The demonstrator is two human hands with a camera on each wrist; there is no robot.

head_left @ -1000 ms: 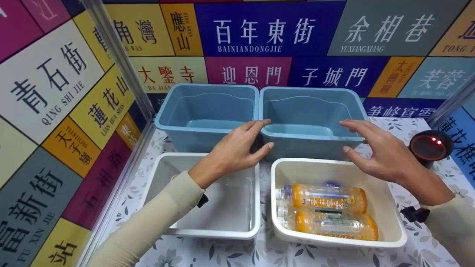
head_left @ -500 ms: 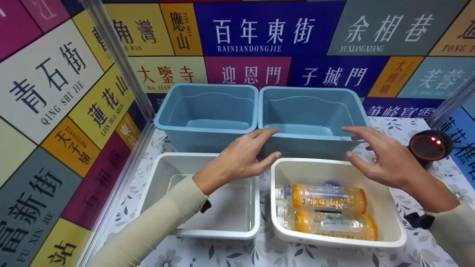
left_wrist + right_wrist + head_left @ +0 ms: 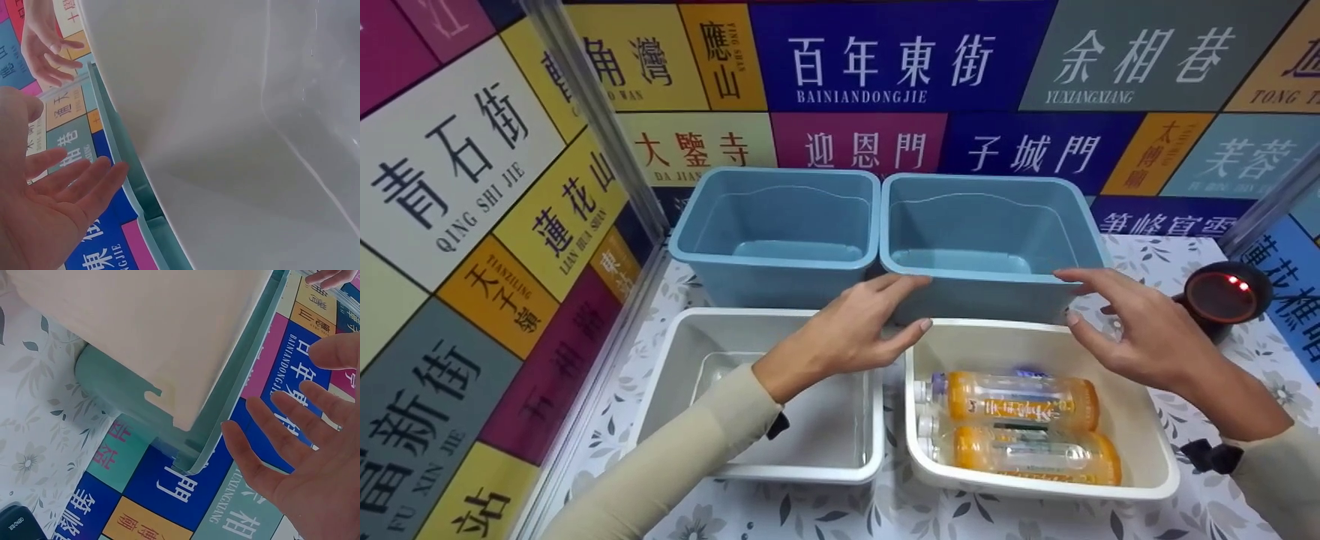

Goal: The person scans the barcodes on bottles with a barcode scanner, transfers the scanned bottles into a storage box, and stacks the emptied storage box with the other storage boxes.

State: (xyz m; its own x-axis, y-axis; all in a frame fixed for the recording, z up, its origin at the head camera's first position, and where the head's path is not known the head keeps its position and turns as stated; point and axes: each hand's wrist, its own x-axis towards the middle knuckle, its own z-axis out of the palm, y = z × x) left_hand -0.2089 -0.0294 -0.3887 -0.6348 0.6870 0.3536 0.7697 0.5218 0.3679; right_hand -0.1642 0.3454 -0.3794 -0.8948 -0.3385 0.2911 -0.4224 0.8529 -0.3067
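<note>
In the head view my left hand point(image 3: 851, 330) is over the right part of the left white bin point(image 3: 872, 427), fingers loosely extended and nothing in them. My right hand point(image 3: 1144, 334) hovers above the back right corner of the cream bin point(image 3: 1144, 457), fingers spread and holding nothing. Inside that bin two bottles with orange labels lie on their sides: a rear bottle point(image 3: 1027, 397) and a front bottle point(image 3: 1039, 454). A purple cap and a purple patch show beside the rear one. Both wrist views also show relaxed, unfilled fingers.
Behind stand a left blue bin point(image 3: 780, 277) and a right blue bin point(image 3: 982, 296), side by side against the sign-covered wall point(image 3: 900, 60). A round black device point(image 3: 1226, 296) with red lights stands at the right on the leaf-patterned tabletop point(image 3: 810, 517).
Both hands have come down and slightly toward me, away from the right blue bin's rim. The left hand has also shifted a little right. Bins and bottles have stayed in place.
</note>
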